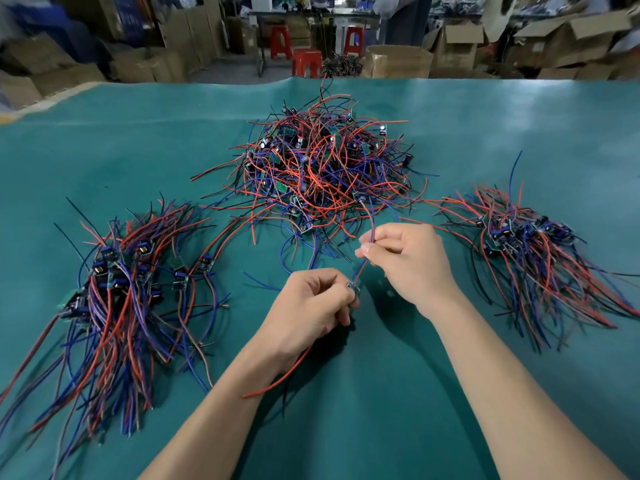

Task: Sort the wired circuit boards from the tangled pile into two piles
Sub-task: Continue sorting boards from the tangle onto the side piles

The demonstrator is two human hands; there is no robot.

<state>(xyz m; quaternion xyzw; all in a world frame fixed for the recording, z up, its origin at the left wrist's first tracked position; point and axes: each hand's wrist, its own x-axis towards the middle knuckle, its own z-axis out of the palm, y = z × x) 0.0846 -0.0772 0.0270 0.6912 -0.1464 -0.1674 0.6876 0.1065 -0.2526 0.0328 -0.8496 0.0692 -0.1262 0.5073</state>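
1. Step in hand: one wired circuit board [354,289] is out of the tangled pile [322,168] and held between both hands above the green table mat [381,393], near the front edge of that pile. It appears to be under inspection or having its leads straightened before placement.
2. Left hand [311,306]: fingers curled, pinching the small board at the fingertips; a red lead and a dark lead trail from under the palm toward the wrist.
3. Right hand [405,258]: fingers curled, pinching the board's red and blue wires [362,268] a short way above the board. The wires run taut between the hands, then continue up toward the pile — whether they are free of it cannot be told.
4. Pose: both forearms enter from the bottom of the view and converge at centre; the right hand sits higher and farther forward than the left.
5. Sorted stock: a left pile [114,289] and a right pile [526,251] lie well apart, either side of the hands.
6. Next move calls for: confirming the leads are clear of the tangle, judging the board's type, then laying it on the matching pile — leads aligned with those already there
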